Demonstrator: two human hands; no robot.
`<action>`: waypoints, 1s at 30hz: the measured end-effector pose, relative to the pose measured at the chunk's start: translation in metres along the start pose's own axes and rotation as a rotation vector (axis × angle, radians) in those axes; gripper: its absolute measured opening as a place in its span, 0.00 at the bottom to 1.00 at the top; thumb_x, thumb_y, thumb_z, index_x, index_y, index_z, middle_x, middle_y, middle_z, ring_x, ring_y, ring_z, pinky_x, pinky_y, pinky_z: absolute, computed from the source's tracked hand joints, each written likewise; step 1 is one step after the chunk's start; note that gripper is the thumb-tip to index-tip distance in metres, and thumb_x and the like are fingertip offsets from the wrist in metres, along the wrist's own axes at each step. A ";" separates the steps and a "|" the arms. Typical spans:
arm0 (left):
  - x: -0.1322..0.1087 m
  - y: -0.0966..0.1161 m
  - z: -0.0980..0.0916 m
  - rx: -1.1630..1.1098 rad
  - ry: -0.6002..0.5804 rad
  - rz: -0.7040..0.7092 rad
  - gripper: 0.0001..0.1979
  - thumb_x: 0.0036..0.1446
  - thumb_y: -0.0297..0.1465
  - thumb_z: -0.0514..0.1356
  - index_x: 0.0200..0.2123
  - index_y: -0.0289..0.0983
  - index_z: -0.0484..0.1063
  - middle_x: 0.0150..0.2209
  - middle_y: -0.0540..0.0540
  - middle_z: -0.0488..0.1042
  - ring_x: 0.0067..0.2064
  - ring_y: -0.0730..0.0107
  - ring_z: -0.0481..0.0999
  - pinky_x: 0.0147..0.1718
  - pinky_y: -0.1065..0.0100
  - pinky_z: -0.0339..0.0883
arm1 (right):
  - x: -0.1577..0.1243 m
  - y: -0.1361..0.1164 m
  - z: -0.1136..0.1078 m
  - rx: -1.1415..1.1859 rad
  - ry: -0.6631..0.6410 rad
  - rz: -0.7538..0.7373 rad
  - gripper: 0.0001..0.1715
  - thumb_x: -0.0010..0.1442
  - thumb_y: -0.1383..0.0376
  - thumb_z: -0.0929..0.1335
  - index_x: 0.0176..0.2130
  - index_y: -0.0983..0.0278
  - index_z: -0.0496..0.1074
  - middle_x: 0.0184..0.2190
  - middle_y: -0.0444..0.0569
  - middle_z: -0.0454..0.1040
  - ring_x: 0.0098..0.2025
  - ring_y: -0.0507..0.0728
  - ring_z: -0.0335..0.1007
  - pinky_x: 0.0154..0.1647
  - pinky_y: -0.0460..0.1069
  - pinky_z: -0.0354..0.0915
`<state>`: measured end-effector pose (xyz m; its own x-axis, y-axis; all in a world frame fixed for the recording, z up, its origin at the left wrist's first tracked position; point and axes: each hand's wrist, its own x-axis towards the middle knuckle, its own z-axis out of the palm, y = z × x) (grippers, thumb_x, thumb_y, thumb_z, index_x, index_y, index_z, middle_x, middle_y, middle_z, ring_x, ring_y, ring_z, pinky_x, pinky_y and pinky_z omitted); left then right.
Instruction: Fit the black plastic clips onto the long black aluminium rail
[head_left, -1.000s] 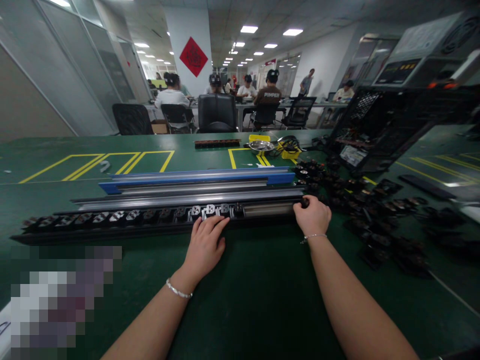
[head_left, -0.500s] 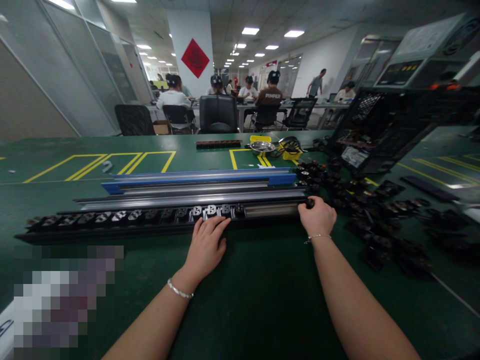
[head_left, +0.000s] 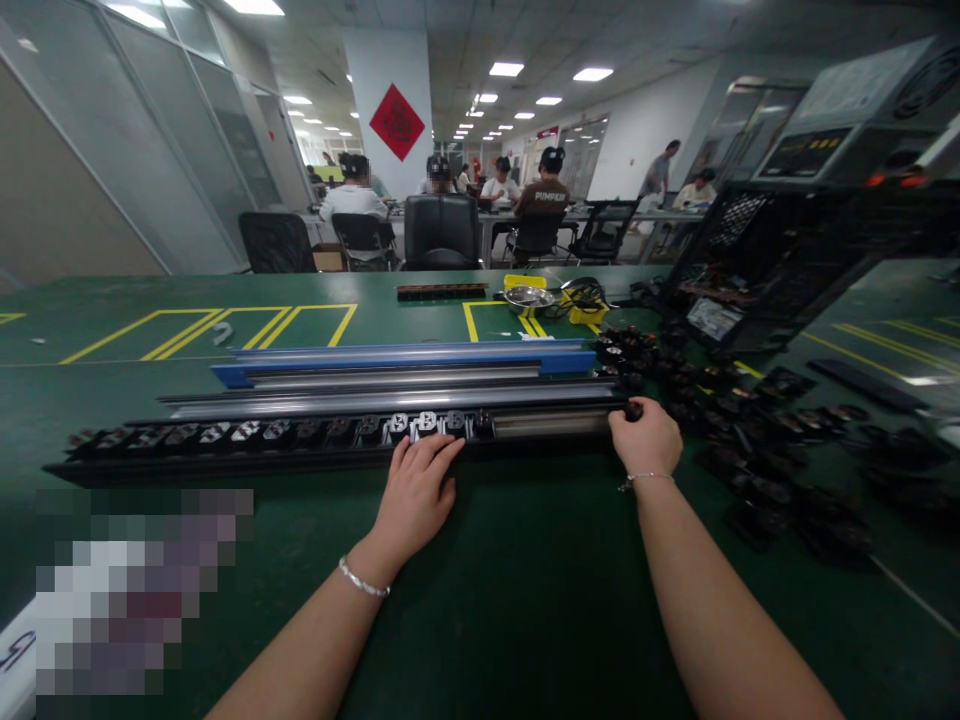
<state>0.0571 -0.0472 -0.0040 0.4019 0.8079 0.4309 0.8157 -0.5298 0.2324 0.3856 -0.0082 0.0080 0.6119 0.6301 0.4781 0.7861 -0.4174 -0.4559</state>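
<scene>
A long black channel rail (head_left: 225, 466) lies across the table, with a row of black and silver power socket modules (head_left: 427, 421) filling its left and middle part. To their right, a bare metal stretch (head_left: 555, 424) of the channel shows. My left hand (head_left: 418, 490) lies with outstretched fingers on the rail's near edge, beside the last sockets. At the rail's right end my right hand (head_left: 649, 437) pinches a small black socket module (head_left: 634, 411), mostly covered by the fingers.
Behind the rail lie more metal rails, one of them blue (head_left: 232, 376). Loose black modules (head_left: 757, 460) are heaped at the right, below an open computer case (head_left: 750, 250). A metal bowl (head_left: 528, 297) and yellow bins stand farther back. People sit beyond the table.
The view has shifted slightly. My right hand keeps its pinch near the rail's right end, and my left hand stays on the rail's near edge.
</scene>
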 end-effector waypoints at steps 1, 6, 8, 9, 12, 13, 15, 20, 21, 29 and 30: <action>0.000 0.000 0.000 -0.001 -0.001 0.000 0.25 0.55 0.26 0.53 0.58 0.44 0.61 0.56 0.45 0.67 0.58 0.61 0.63 0.61 0.48 0.45 | 0.000 0.000 0.000 0.002 -0.001 0.000 0.22 0.50 0.62 0.64 0.44 0.66 0.74 0.41 0.55 0.75 0.42 0.62 0.67 0.44 0.54 0.63; 0.000 0.000 -0.001 -0.005 -0.005 -0.005 0.25 0.55 0.26 0.52 0.58 0.44 0.61 0.56 0.45 0.67 0.59 0.61 0.63 0.62 0.48 0.45 | 0.000 0.000 0.000 0.021 -0.018 0.020 0.21 0.50 0.62 0.64 0.44 0.65 0.73 0.41 0.55 0.75 0.43 0.62 0.67 0.45 0.55 0.64; 0.000 0.000 -0.001 -0.003 0.002 -0.004 0.25 0.55 0.26 0.53 0.57 0.44 0.61 0.56 0.45 0.68 0.58 0.61 0.64 0.62 0.48 0.46 | 0.000 0.000 -0.001 0.028 -0.022 0.032 0.22 0.50 0.62 0.64 0.45 0.65 0.73 0.41 0.55 0.75 0.43 0.62 0.67 0.45 0.55 0.64; 0.000 0.000 -0.001 -0.002 0.006 -0.002 0.25 0.55 0.26 0.53 0.57 0.44 0.61 0.55 0.45 0.68 0.58 0.61 0.64 0.61 0.48 0.46 | 0.000 0.001 -0.001 0.032 -0.022 0.033 0.22 0.50 0.61 0.64 0.45 0.65 0.73 0.41 0.55 0.75 0.43 0.62 0.67 0.45 0.55 0.64; 0.000 0.001 -0.002 -0.004 0.012 0.001 0.25 0.55 0.26 0.53 0.57 0.44 0.62 0.55 0.44 0.68 0.58 0.60 0.64 0.61 0.47 0.47 | 0.001 0.002 -0.002 0.049 -0.016 0.025 0.22 0.50 0.61 0.64 0.44 0.64 0.73 0.40 0.54 0.75 0.42 0.61 0.67 0.44 0.54 0.64; 0.001 0.001 -0.002 -0.007 0.013 0.003 0.25 0.55 0.26 0.53 0.57 0.44 0.62 0.55 0.44 0.68 0.58 0.60 0.64 0.61 0.47 0.47 | 0.001 0.002 -0.002 0.054 -0.015 0.027 0.22 0.50 0.61 0.64 0.45 0.64 0.73 0.39 0.54 0.75 0.42 0.61 0.67 0.44 0.54 0.64; 0.000 0.001 -0.002 -0.014 0.013 0.004 0.25 0.55 0.26 0.53 0.57 0.44 0.62 0.55 0.44 0.68 0.58 0.60 0.64 0.61 0.47 0.47 | 0.001 0.003 -0.003 0.057 -0.024 0.046 0.23 0.50 0.61 0.64 0.45 0.64 0.73 0.38 0.54 0.74 0.42 0.61 0.66 0.43 0.54 0.64; 0.000 0.000 -0.002 -0.012 0.005 0.006 0.26 0.55 0.26 0.53 0.58 0.44 0.61 0.55 0.44 0.68 0.58 0.60 0.64 0.61 0.46 0.47 | 0.002 0.003 -0.004 0.061 -0.046 0.097 0.25 0.50 0.58 0.64 0.46 0.63 0.73 0.37 0.54 0.74 0.41 0.62 0.66 0.40 0.54 0.63; 0.000 0.000 -0.001 -0.012 0.004 0.007 0.26 0.55 0.26 0.53 0.58 0.44 0.61 0.55 0.44 0.68 0.58 0.60 0.64 0.61 0.46 0.47 | 0.002 0.003 -0.004 0.061 -0.050 0.103 0.25 0.50 0.58 0.64 0.46 0.63 0.73 0.37 0.55 0.74 0.41 0.62 0.66 0.39 0.54 0.63; 0.001 0.001 -0.003 -0.006 -0.006 -0.006 0.25 0.55 0.26 0.53 0.57 0.44 0.61 0.55 0.44 0.68 0.58 0.60 0.64 0.61 0.47 0.46 | 0.007 0.007 -0.004 0.074 -0.077 0.139 0.25 0.50 0.59 0.64 0.47 0.63 0.72 0.37 0.55 0.74 0.40 0.61 0.67 0.41 0.54 0.63; 0.000 0.002 -0.003 -0.008 -0.005 -0.005 0.25 0.55 0.26 0.52 0.57 0.44 0.61 0.56 0.44 0.68 0.58 0.61 0.64 0.61 0.47 0.45 | 0.007 0.007 -0.004 0.076 -0.077 0.138 0.25 0.50 0.59 0.64 0.47 0.64 0.72 0.37 0.55 0.74 0.40 0.62 0.67 0.41 0.54 0.63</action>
<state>0.0575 -0.0483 -0.0013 0.3999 0.8119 0.4253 0.8142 -0.5278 0.2420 0.3962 -0.0093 0.0110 0.7029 0.6198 0.3489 0.6841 -0.4549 -0.5702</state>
